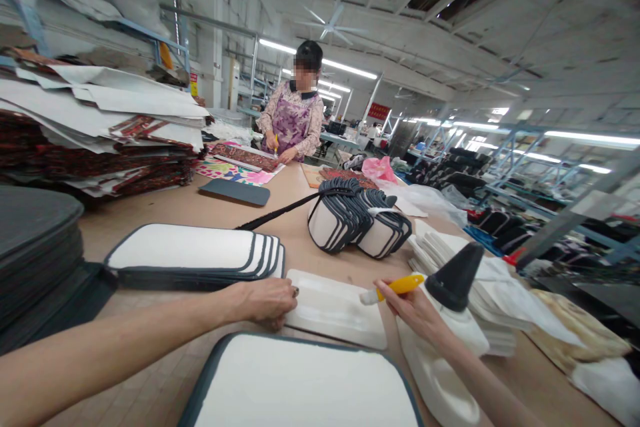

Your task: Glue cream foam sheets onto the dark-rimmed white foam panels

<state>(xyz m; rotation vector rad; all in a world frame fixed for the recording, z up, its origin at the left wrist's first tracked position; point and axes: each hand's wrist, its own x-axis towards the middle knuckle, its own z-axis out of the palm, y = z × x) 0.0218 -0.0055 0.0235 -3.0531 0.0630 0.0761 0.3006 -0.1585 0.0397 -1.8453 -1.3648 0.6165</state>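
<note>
A flat white panel (335, 308) lies on the brown work table, with a glossy wet-looking band across its middle. At its left edge is my left hand (270, 301), fingers curled closed on that edge. My right hand (413, 307) grips a brush (400, 285) by its yellow handle, the pale bristles over the right part of the panel. Left of the panel stands a stack of white pieces with dark grey borders (185, 248). Closer to me is another such white, dark-edged piece (305, 383). A white container (440, 373) with a black cone-shaped top (456, 277) stands by my right forearm.
Strapped bundles of dark-edged pieces (357, 217) sit beyond the panel. A dark grey stack (37, 260) rises at left, behind it a tall pile of white sheets (100, 113). A co-worker (295, 110) brushes a patterned piece across the table (295, 203). White sheets (480, 287) lie right.
</note>
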